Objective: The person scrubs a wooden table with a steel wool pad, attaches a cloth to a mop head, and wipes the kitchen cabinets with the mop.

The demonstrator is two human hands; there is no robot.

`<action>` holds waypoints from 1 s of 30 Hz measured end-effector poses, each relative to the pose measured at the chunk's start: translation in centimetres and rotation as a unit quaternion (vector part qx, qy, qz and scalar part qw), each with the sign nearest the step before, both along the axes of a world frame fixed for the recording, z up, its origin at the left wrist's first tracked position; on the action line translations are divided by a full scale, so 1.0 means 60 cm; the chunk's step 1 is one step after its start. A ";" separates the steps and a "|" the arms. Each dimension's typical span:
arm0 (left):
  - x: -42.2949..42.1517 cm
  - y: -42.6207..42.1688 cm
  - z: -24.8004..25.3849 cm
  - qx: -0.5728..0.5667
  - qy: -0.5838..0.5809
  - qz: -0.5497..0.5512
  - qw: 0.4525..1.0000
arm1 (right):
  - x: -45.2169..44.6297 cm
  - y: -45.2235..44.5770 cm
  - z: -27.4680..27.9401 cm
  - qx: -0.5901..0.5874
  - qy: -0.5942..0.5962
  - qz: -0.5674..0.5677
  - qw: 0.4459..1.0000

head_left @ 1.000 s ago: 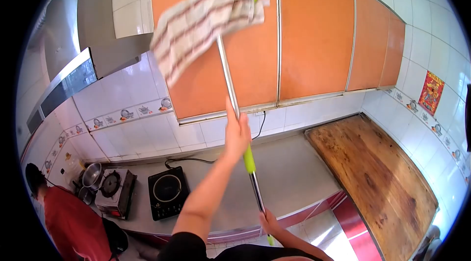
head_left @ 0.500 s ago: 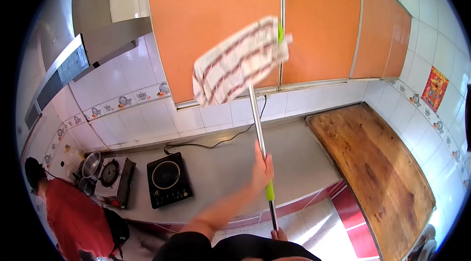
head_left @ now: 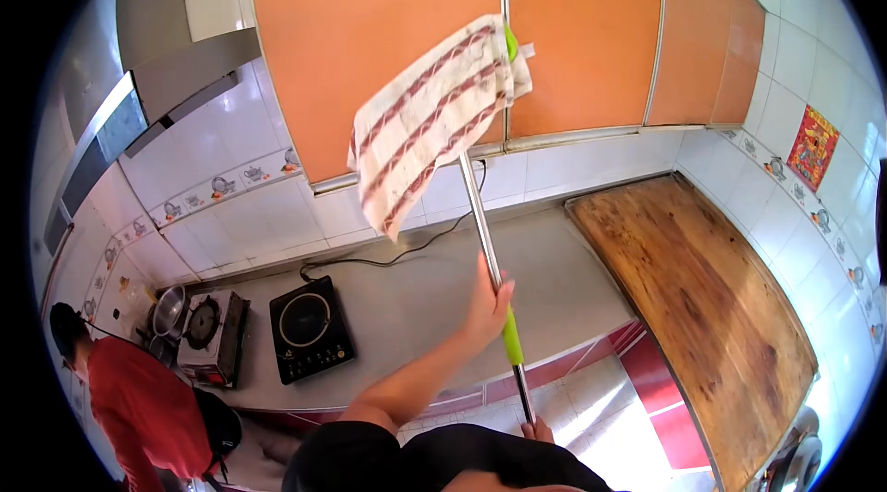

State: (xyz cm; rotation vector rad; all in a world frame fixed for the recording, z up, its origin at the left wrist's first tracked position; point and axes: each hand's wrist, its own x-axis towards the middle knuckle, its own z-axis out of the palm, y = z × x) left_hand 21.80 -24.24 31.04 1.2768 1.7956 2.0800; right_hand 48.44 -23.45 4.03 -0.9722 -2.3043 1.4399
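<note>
My left hand [head_left: 487, 305] is wrapped round the silver pole of a mop [head_left: 479, 215], just above its green grip. Lower down, close to my body, my right hand [head_left: 537, 431] is closed on the pole's bottom part. The mop is raised at a tilt, its head up in front of the orange cabinet doors. A white cloth with brown-red stripes [head_left: 434, 113] drapes over the head and hides most of it; a bit of green shows at the right edge. Whether the cloth touches the doors, I cannot tell.
Orange wall cabinets [head_left: 379, 21] stretch above a steel counter [head_left: 416, 307]. On it are an induction cooker [head_left: 309, 329], a gas stove [head_left: 214, 344] and a metal bowl [head_left: 170, 310]. A big wooden board [head_left: 702, 307] lies right. A person in red [head_left: 148, 400] stands at left.
The cloth's lower left corner has swung down and hangs lower, over the wall tiles. The whole view has shifted slightly, and both hands keep their hold on the mop pole.
</note>
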 end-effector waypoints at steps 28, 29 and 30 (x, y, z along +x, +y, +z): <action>-0.427 -0.120 0.636 -0.049 0.461 0.607 0.646 | -0.315 0.065 0.218 0.064 0.139 0.141 0.978; -0.436 -0.116 0.603 -0.046 0.483 0.630 0.607 | -0.319 0.063 0.214 0.063 0.147 0.143 0.977; -0.439 -0.121 0.585 -0.044 0.502 0.651 0.567 | -0.318 0.066 0.207 0.070 0.144 0.147 0.976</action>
